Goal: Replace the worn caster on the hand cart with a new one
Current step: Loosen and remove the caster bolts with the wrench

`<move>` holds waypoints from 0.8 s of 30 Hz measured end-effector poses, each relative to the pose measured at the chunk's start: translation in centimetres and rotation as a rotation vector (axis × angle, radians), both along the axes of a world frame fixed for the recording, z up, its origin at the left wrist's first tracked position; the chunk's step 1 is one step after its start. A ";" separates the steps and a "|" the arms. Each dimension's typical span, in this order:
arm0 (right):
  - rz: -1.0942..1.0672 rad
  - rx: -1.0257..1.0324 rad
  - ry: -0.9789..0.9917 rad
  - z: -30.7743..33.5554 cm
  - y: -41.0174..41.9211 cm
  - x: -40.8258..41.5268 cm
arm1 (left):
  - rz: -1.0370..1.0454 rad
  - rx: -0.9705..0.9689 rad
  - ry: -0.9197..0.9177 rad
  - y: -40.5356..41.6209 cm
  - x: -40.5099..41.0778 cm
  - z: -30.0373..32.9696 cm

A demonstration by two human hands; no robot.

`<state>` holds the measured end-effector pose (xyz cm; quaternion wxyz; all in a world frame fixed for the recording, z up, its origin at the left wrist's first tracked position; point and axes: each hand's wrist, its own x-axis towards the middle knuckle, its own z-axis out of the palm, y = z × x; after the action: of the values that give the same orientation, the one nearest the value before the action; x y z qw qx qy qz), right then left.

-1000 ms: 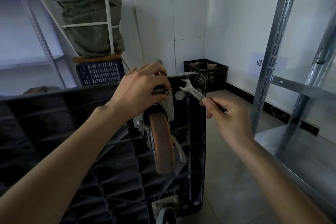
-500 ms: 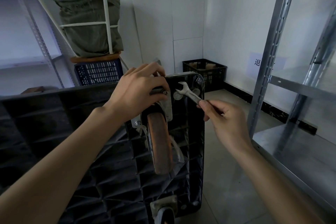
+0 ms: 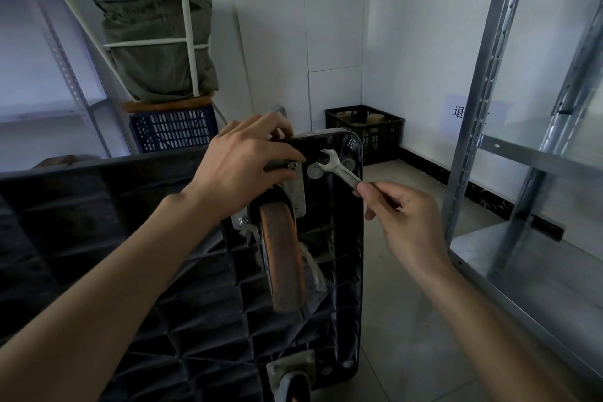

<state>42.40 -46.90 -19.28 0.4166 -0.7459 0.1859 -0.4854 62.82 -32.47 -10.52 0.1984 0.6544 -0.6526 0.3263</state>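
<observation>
My right hand pinches the wrench, its open end at ten o'clock. My left hand grips the bolt end atop the worn caster, probably heavy and stiff; hold its plate.

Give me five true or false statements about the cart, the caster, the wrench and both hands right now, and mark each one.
1. The right hand pinches an open-end wrench. True.
2. The hand cart stands on its wheels. False: it is tipped up, ribbed underside facing the camera.
3. The left hand rests at the top of the worn caster. True.
4. The caster's wheel is bright blue. False: it is a worn orange-brown.
5. The black crate sits on the metal shelving. False: it sits on the floor in the corner.
</observation>
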 end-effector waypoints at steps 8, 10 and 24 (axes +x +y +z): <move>0.008 0.006 0.000 0.0 0.3 0.1 | 0.017 -0.042 0.018 -0.4 -0.5 -0.2; 0.009 0.006 -0.003 0.0 0.3 0.1 | 0.024 -0.059 0.016 -0.5 -0.7 -0.3; 0.004 0.023 -0.009 0.0 0.3 -0.1 | 0.015 -0.019 0.019 -0.4 -0.5 -0.1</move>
<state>42.26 -46.63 -19.27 0.4268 -0.7391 0.1881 -0.4859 62.36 -32.85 -10.66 0.2084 0.6605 -0.6427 0.3276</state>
